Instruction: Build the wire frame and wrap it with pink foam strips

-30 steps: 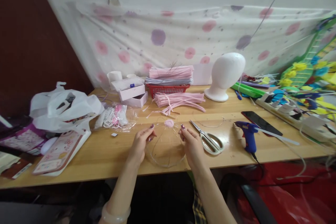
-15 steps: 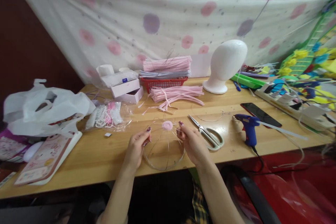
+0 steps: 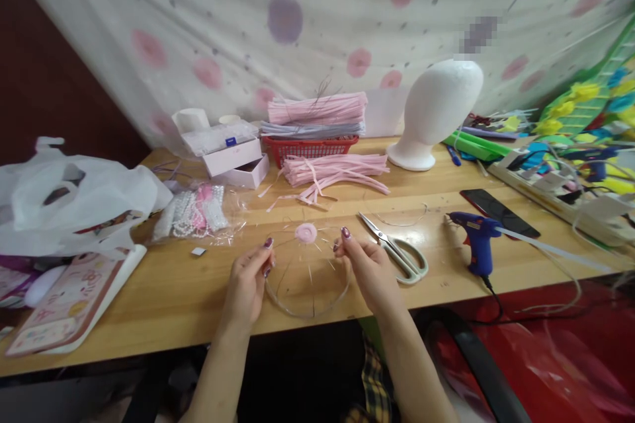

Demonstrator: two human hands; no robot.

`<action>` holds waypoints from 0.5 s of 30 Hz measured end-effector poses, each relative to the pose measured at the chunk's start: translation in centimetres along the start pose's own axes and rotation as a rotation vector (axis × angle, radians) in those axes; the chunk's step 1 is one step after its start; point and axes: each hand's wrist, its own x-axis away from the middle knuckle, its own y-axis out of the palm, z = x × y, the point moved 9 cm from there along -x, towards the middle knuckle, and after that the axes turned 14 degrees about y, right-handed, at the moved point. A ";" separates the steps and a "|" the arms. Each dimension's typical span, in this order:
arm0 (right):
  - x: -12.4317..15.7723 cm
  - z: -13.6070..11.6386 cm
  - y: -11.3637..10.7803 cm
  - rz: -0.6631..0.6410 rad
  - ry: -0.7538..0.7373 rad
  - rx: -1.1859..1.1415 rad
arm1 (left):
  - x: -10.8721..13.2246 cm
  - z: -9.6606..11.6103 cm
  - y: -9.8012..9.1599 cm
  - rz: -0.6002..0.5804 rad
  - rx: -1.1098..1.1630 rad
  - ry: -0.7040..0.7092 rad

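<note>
A thin wire hoop (image 3: 307, 307) with spokes running to a small pink coiled disc (image 3: 305, 232) sits above the wooden table (image 3: 173, 291) near its front edge. My left hand (image 3: 248, 281) pinches the hoop's left side with its fingers closed. At the right side my right hand (image 3: 367, 268) pinches the wire the same way. Scissors (image 3: 399, 254) with pale handles lie just right of my right hand.
A blue glue gun (image 3: 476, 244) and a black phone (image 3: 499, 211) lie to the right. Pink strips (image 3: 337, 172), a red basket (image 3: 310, 145), a white foam head (image 3: 436, 112) and a pink box (image 3: 238, 162) stand behind. A white plastic bag (image 3: 74, 201) and a bead packet (image 3: 196, 211) lie left.
The view has tilted and shifted, so the table appears higher and closer. Both hands keep their hold on the wire hoop and have moved slightly left with it.
</note>
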 end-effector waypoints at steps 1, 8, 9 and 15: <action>0.1 -0.2 -0.1 -0.017 -0.012 0.015 | -0.1 -0.1 -0.3 0.013 0.004 -0.005; -0.4 0.7 0.3 -0.156 -0.001 -0.091 | 0.0 -0.4 -0.7 0.001 0.018 -0.010; -0.5 0.9 0.4 -0.162 0.002 -0.113 | 0.1 -0.4 -0.6 -0.006 0.015 -0.008; -0.9 1.5 0.0 -0.108 -0.010 -0.159 | -0.1 -0.3 -0.6 -0.006 -0.008 0.019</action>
